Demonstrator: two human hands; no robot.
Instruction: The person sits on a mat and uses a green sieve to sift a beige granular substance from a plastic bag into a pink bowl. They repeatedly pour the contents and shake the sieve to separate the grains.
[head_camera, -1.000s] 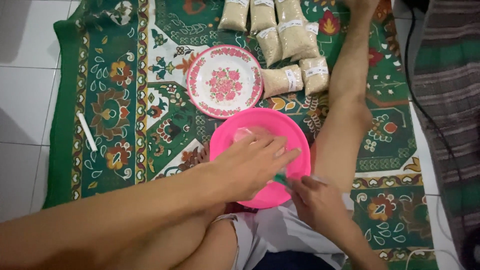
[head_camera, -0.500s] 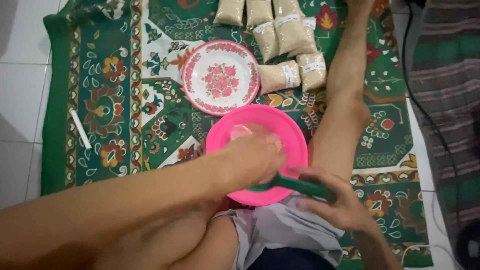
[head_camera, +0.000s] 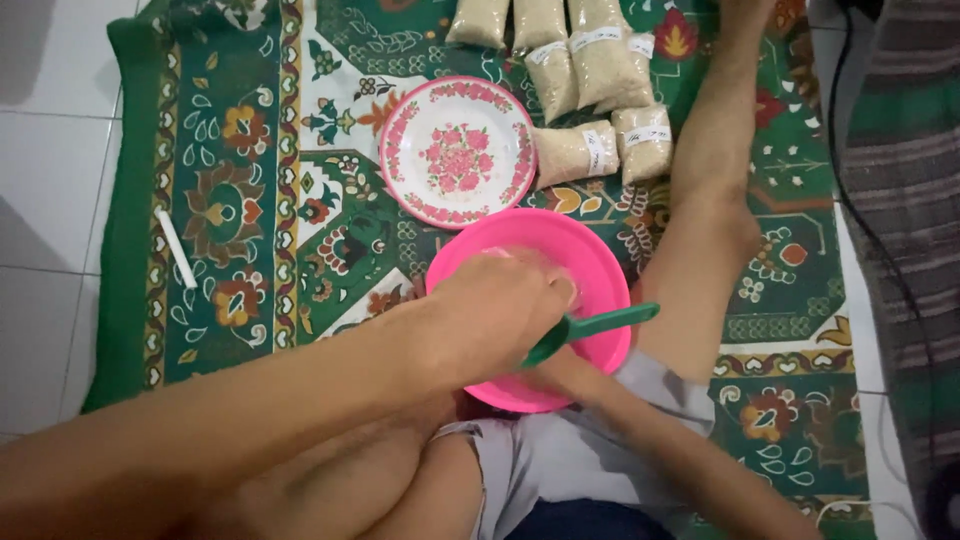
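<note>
Carpet (head_camera: 250, 150), green and thickly patterned, spreads over the white tiled floor (head_camera: 50, 200) and carries everything, with the pink plastic bowl (head_camera: 590, 260) sitting at its near edge between the person's legs and the floral-printed plate (head_camera: 458, 150) lying just beyond it. Left hand (head_camera: 495, 315) is down inside the bowl, fingers curled over whatever is in there, though I cannot tell what its grip has closed on, while the right hand (head_camera: 560, 372) is mostly tucked under the left at the bowl's near rim, clenched on a green spoon (head_camera: 590, 328) whose handle sticks out to the right across the rim. Beyond the plate sit clear bags of grain (head_camera: 590, 70) in a cluster, and a thin white stick (head_camera: 176, 248) lies alone at the carpet's left border.
</note>
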